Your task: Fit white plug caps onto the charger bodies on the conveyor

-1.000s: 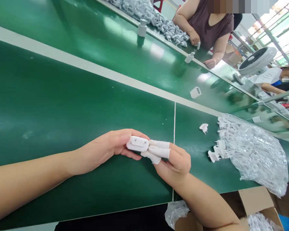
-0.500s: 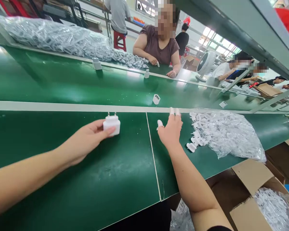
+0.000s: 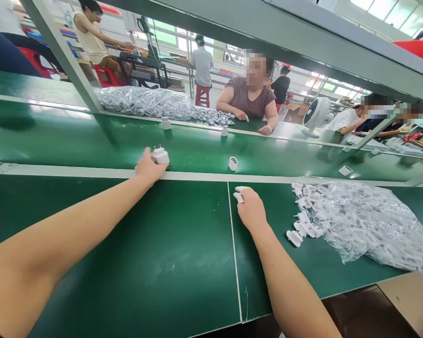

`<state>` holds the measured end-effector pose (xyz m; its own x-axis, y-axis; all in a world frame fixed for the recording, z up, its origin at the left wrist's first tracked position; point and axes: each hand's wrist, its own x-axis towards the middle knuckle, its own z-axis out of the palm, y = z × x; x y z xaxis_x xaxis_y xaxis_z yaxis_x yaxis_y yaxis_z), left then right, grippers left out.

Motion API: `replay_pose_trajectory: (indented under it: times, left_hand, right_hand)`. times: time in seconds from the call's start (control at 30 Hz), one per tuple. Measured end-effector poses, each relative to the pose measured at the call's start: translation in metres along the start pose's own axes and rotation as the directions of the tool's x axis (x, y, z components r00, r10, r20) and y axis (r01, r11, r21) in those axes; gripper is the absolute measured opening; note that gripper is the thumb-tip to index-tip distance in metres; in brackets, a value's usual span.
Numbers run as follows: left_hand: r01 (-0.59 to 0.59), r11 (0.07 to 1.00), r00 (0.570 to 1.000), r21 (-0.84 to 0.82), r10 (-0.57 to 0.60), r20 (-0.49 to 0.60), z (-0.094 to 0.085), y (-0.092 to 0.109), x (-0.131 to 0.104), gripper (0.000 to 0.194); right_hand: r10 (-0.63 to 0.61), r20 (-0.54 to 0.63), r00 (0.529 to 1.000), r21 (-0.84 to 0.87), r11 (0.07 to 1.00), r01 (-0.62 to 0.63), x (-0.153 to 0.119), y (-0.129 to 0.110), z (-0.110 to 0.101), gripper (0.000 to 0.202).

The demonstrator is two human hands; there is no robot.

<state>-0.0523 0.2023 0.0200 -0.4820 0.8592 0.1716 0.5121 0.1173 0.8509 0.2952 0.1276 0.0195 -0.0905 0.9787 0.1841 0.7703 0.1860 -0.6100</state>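
Observation:
My left hand [image 3: 150, 166] grips a white plug charger [image 3: 161, 156] above the green conveyor belt [image 3: 197, 155], its two pins pointing up and away. My right hand [image 3: 251, 206] is over the green worktop [image 3: 183, 263], just right of a pale line, with its fingers curled in. White covers show on its fingertips, and I see nothing held between them. Ahead of that hand a white charger housing [image 3: 233, 163] rests on the belt with its opening showing. To its right, white plug covers [image 3: 295, 238] lie loose beside a clear bag [image 3: 377, 220] full of them.
Further white pieces ride on the belt, including an upright charger [image 3: 166, 123] and a flat part [image 3: 345, 170]. A co-worker [image 3: 250, 96] sits across it by a heap of small parts [image 3: 155, 103]. A metal beam [image 3: 268, 33] crosses overhead; a fan [image 3: 315, 115] stands opposite.
My left hand has carried the charger forward from the worktop to over the belt. My right hand has drawn back from the belt's edge and curled its fingers. The view has tilted up.

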Motion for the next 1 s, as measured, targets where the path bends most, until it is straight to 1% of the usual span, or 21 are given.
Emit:
replay_pose_trajectory:
  times: [0.07, 0.1, 0.13, 0.17, 0.23, 0.27, 0.33, 0.37, 0.4, 0.43, 0.5, 0.53, 0.57, 0.63, 0.67, 0.73, 0.8, 0.87, 0.9, 0.93, 1.0]
  left_hand:
    - [-0.069, 0.996, 0.993, 0.056, 0.074, -0.092, 0.004, 0.006, -0.017, 0.066]
    - [-0.112, 0.990, 0.984, 0.085, 0.122, -0.128, 0.011, 0.011, -0.026, 0.070]
    - [-0.167, 0.981, 0.977, 0.099, 0.178, -0.119, 0.020, 0.018, -0.034, 0.075]
    - [-0.223, 0.970, 0.971, 0.102, 0.231, -0.070, 0.032, 0.027, -0.040, 0.080]
    - [-0.296, 0.952, 0.953, 0.081, 0.288, 0.096, 0.063, 0.047, -0.047, 0.092]
    - [-0.299, 0.952, 0.942, 0.065, 0.284, 0.177, 0.081, 0.057, -0.048, 0.098]
    - [-0.240, 0.969, 0.941, 0.049, 0.220, 0.257, 0.116, 0.076, -0.044, 0.108]
    - [-0.192, 0.980, 0.947, 0.045, 0.173, 0.271, 0.131, 0.084, -0.040, 0.107]
    - [-0.143, 0.989, 0.951, 0.040, 0.126, 0.282, 0.144, 0.090, -0.036, 0.099]
    - [-0.099, 0.995, 0.952, 0.030, 0.086, 0.294, 0.153, 0.095, -0.032, 0.086]
    - [-0.043, 0.999, 0.948, -0.020, 0.047, 0.314, 0.162, 0.101, -0.028, 0.054]
    - [-0.030, 0.998, 0.946, -0.059, 0.047, 0.321, 0.161, 0.102, -0.029, 0.045]
    - [-0.021, 0.994, 0.944, -0.106, 0.054, 0.326, 0.156, 0.102, -0.033, 0.040]
    - [0.006, 0.979, 0.939, -0.202, 0.064, 0.339, 0.135, 0.097, -0.047, 0.041]
    - [0.029, 0.970, 0.933, -0.243, 0.061, 0.356, 0.120, 0.093, -0.058, 0.041]
    - [0.100, 0.949, 0.908, -0.301, 0.036, 0.416, 0.081, 0.079, -0.084, 0.044]
    - [0.174, 0.936, 0.863, -0.307, 0.005, 0.504, 0.037, 0.060, -0.115, 0.046]
    - [0.215, 0.931, 0.819, -0.297, -0.006, 0.574, -0.001, 0.038, -0.145, 0.054]
    - [0.222, 0.924, 0.795, -0.312, 0.014, 0.606, -0.016, 0.028, -0.159, 0.059]
    - [0.230, 0.913, 0.782, -0.336, 0.032, 0.622, -0.028, 0.019, -0.171, 0.062]
    - [0.247, 0.885, 0.774, -0.394, 0.064, 0.630, -0.041, 0.005, -0.191, 0.062]
  right_hand:
    - [-0.014, 0.014, 1.000, 0.098, 0.995, 0.012, 0.000, -0.001, 0.005, 0.030]
    - [-0.008, 0.014, 1.000, 0.147, 0.989, 0.006, 0.000, 0.000, 0.007, 0.028]
    - [0.005, 0.012, 1.000, 0.198, 0.980, -0.007, 0.000, 0.001, 0.010, 0.028]
    - [0.023, 0.008, 1.000, 0.248, 0.968, -0.025, 0.000, 0.002, 0.013, 0.028]
    - [0.064, 0.006, 0.998, 0.346, 0.936, -0.062, 0.000, 0.005, 0.017, 0.030]
    - [0.081, 0.008, 0.997, 0.391, 0.917, -0.077, 0.001, 0.007, 0.020, 0.033]
    - [0.103, 0.013, 0.995, 0.471, 0.877, -0.097, 0.002, 0.009, 0.022, 0.040]
    - [0.110, 0.016, 0.994, 0.506, 0.856, -0.103, 0.003, 0.009, 0.023, 0.043]
    - [0.115, 0.020, 0.993, 0.534, 0.839, -0.108, 0.004, 0.010, 0.023, 0.045]
    - [0.120, 0.029, 0.992, 0.571, 0.813, -0.116, 0.005, 0.010, 0.022, 0.048]
    - [0.140, 0.068, 0.988, 0.686, 0.712, -0.148, 0.006, 0.008, 0.019, 0.054]
    - [0.150, 0.093, 0.984, 0.751, 0.639, -0.169, 0.006, 0.006, 0.016, 0.057]
    - [0.156, 0.122, 0.980, 0.808, 0.558, -0.190, 0.006, 0.004, 0.014, 0.059]
    - [0.154, 0.189, 0.970, 0.877, 0.419, -0.237, 0.003, -0.002, 0.010, 0.059]
    - [0.144, 0.227, 0.963, 0.886, 0.381, -0.265, 0.001, -0.006, 0.008, 0.057]
    - [0.096, 0.317, 0.944, 0.884, 0.331, -0.330, -0.005, -0.013, 0.005, 0.056]
    - [0.034, 0.393, 0.919, 0.869, 0.313, -0.383, -0.014, -0.020, 0.005, 0.058]
    - [-0.011, 0.435, 0.901, 0.851, 0.334, -0.406, -0.023, -0.026, 0.005, 0.057]
    - [-0.022, 0.444, 0.896, 0.841, 0.356, -0.408, -0.027, -0.028, 0.006, 0.055]
    - [-0.031, 0.450, 0.892, 0.830, 0.383, -0.405, -0.031, -0.029, 0.007, 0.053]
    - [-0.053, 0.460, 0.886, 0.807, 0.440, -0.393, -0.038, -0.032, 0.011, 0.048]
